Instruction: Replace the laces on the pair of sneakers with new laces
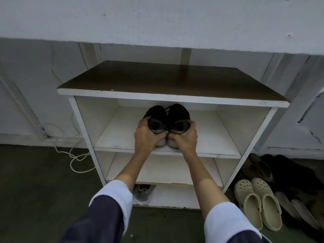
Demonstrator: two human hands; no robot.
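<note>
- The left hand (147,137) gripped the heel end of the left sneaker (156,120), with fingers curled round its outer side and the thumb across the back.
- The right hand (184,138) gripped the heel end of the right sneaker (179,118) in the same way from the other side.
- The two hands were close together, and their thumbs nearly met between the heels.
- Both sneakers were black with grey heels and pale soles. They stood side by side, touching, with toes pointing toward the back of the shelf.
- They sat on the upper shelf (210,135) of a white shoe rack (82,130) with a dark brown top, near the shelf's front edge and about midway across it.
- Both forearms were bare, reaching forward from rolled white cuffs (114,195) over dark blue sleeves.
- A grey shoe (143,192) lay on the bottom shelf, partly hidden behind the left forearm.
- A pair of cream clogs (257,204) stood on the floor just to the right of the rack, with several dark shoes (282,171) beside and behind them.
- A white cord (75,159) lay looped on the dark green floor (35,181) to the left of the rack, running along the pale wall (157,20).
</note>
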